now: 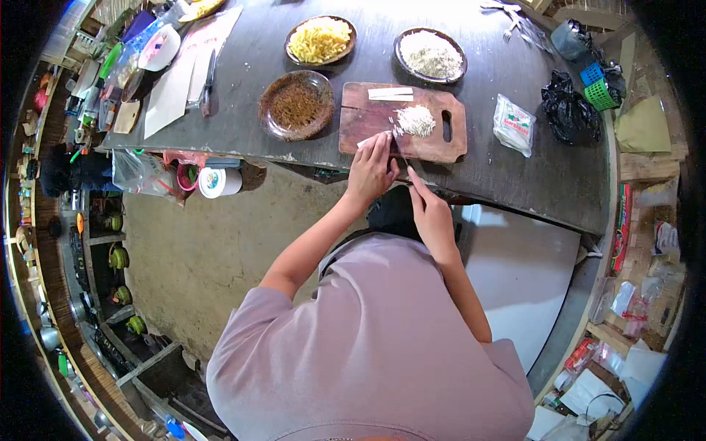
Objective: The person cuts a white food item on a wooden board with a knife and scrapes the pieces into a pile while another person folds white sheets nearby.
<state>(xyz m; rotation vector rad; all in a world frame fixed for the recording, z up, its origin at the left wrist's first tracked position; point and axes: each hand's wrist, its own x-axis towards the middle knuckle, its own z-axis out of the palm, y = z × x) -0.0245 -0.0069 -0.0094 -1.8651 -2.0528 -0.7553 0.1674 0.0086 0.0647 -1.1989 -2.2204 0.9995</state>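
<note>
On the wooden cutting board (356, 110), my left hand (371, 170) presses its fingertips onto a pale strip of food (364, 142) near the front edge. My right hand (432, 214) is closed round a knife, whose dark, narrow blade (401, 151) points up over the board beside my left fingers. Its handle is mostly hidden by my palm. A small heap of finely cut white pieces (416, 120) lies by the board's slot. Farther back on the board rest white sticks of the same food (390, 94).
Behind the board stand a plate of yellow pieces (320, 40) and a plate of whitish shreds (431, 55). A brown-stained plate (296, 105) is at left. A white packet (513, 125) and black plastic bag (570, 108) lie right. Another knife (209, 82) rests left.
</note>
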